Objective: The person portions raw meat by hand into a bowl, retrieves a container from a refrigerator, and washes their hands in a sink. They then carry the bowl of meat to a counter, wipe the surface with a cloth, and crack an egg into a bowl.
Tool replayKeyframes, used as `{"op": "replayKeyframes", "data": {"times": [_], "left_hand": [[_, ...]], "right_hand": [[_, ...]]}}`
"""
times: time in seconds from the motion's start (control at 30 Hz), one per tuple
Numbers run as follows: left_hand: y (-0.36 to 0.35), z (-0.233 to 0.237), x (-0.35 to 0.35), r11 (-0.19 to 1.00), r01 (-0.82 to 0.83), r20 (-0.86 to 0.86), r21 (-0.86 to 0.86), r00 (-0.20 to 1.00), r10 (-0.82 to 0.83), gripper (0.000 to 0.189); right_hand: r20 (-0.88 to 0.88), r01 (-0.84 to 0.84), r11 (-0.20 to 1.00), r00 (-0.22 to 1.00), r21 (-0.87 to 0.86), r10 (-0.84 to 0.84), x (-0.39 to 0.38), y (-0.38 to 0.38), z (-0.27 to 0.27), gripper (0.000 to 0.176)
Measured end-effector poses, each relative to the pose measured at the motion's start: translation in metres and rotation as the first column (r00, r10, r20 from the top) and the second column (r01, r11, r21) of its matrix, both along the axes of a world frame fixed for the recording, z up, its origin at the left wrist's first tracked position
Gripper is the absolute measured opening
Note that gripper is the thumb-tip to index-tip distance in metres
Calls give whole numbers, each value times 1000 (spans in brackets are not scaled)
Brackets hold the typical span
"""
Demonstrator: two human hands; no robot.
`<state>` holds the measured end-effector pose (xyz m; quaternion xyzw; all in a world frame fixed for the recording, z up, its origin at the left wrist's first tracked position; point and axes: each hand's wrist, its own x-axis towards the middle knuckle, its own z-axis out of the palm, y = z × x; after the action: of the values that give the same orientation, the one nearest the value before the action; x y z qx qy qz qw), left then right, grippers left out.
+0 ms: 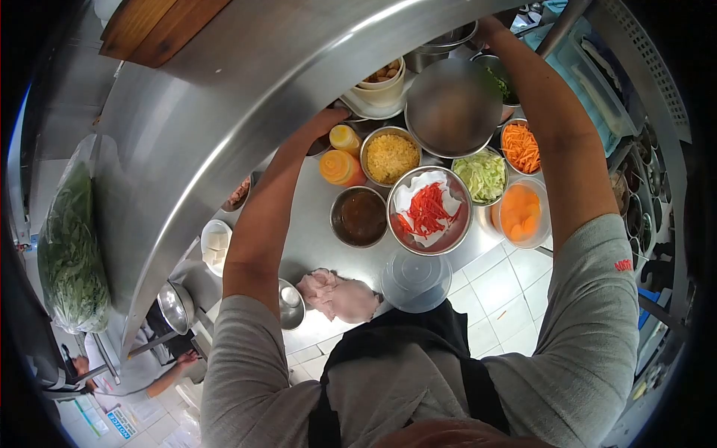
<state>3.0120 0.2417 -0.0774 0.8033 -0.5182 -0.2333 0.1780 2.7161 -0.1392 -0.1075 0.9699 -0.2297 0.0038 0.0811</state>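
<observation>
My right hand [485, 31] reaches far forward to the back of the counter, at the far rim of a large steel bowl [452, 104]. The bowl hangs blurred above the other containers, and the hand appears to grip it. My left hand [326, 123] stretches under the steel shelf [224, 127] beside two orange squeeze bottles [341, 166]; its fingers are partly hidden. Below the bowl sit yellow shreds [390, 157], shredded cabbage [482, 175], carrot strips [520, 147], red pepper strips on paper [429, 213] and a dark sauce [360, 216].
A round plastic lid [414, 280], a pale pink lump [340, 295] and a small steel cup [290, 302] lie at the steel counter's near edge. A bag of greens [71, 254] rests on the shelf. Another person [149, 369] works below left. Racks stand at right.
</observation>
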Motion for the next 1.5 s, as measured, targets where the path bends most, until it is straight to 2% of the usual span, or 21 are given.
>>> {"op": "replayKeyframes", "data": {"times": [0.1, 0.17, 0.3, 0.37, 0.5, 0.57, 0.7, 0.77, 0.8, 0.83, 0.87, 0.9, 0.97, 1.0, 1.07, 1.2, 1.27, 1.37, 1.4, 1.43, 1.5], "left_hand": [[-2, 7, -7, 999, 25, 74, -31, 997, -23, 58], [-6, 17, -10, 993, 65, 178, 101, 981, -82, 58], [-6, 12, -7, 992, 87, 152, 91, 983, -101, 56], [0, 5, -4, 991, 86, -114, -99, 989, -97, 53], [11, -4, 13, 994, -6, -131, -105, 991, -8, 50], [16, -17, 23, 956, 3, -59, -292, 998, -21, 48], [20, -42, 60, 925, 20, -45, -379, 998, -39, 44], [16, -72, 96, 892, 47, -183, -449, 973, -143, 47], [21, -55, 82, 892, 47, -182, -449, 973, -143, 47], [29, -21, 53, 935, -209, -462, -285, 885, 57, 49], [33, 3, 32, 910, -410, -667, -54, 693, 273, 51], [31, 10, 21, 909, -412, -665, -55, 694, 275, 51], [31, 16, 10, 914, -396, -761, 88, 566, 318, 53], [33, 15, 11, 913, -398, -761, 86, 565, 318, 53], [37, 8, 11, 930, -368, -870, 12, 454, 191, 51], [29, 9, 5, 959, -282, -846, 19, 507, 166, 52], [24, 19, -6, 913, -399, -851, 81, 449, 272, 55], [36, 30, 1, 893, -447, -895, 62, 371, 248, 46], [44, 33, 9, 890, -451, -894, 61, 372, 250, 46], [53, 37, 19, 889, -457, -905, 29, 366, 218, 51], [80, 51, 29, 897, -441, -913, -33, 378, 153, 54]], "right_hand": [[3, 4, 1000, 1000, 4, -4, 1, 0, 0, 32], [2, -2, 1000, 1000, 2, 2, 0, 1, 0, 32], [8, -5, 1000, 1000, 7, 5, -2, 3, 3, 31], [10, 1, 1000, 1000, 13, -1, -4, 3, 2, 31], [16, 12, 1000, 1000, 20, -12, -2, 1, 2, 31], [15, 8, 1000, 1000, 17, -8, -2, 1, 2, 31], [19, 6, 1000, 1000, 27, -6, -3, 2, 2, 31], [17, 6, 999, 1000, 32, -6, -3, 5, 3, 31], [19, 7, 999, 1000, 34, -8, -4, 6, 3, 31], [17, 5, 999, 1000, 34, -5, -3, 7, 3, 31], [16, 7, 999, 1000, 39, -8, -3, 8, 3, 31], [16, 5, 999, 1000, 38, -5, -2, 10, 3, 31], [9, 2, 999, 1000, 36, -2, -2, 13, 3, 31], [4, 0, 999, 1000, 37, -1, -3, 15, 5, 31], [-9, -10, 999, 1000, 34, 10, -5, 20, 5, 31], [-53, -28, 999, 998, 30, 30, -11, 29, 4, 31], [-69, -35, 999, 997, 30, 37, -18, 38, 6, 31], [72, 57, 989, 995, 140, -68, -13, 60, 22, 28], [-30, 299, 928, 954, 221, -300, -7, 60, 24, 26], [-149, 525, 805, 851, 277, -504, -3, 63, 25, 25], [-71, 503, 838, 863, 211, -500, -12, 53, 16, 26]]}}
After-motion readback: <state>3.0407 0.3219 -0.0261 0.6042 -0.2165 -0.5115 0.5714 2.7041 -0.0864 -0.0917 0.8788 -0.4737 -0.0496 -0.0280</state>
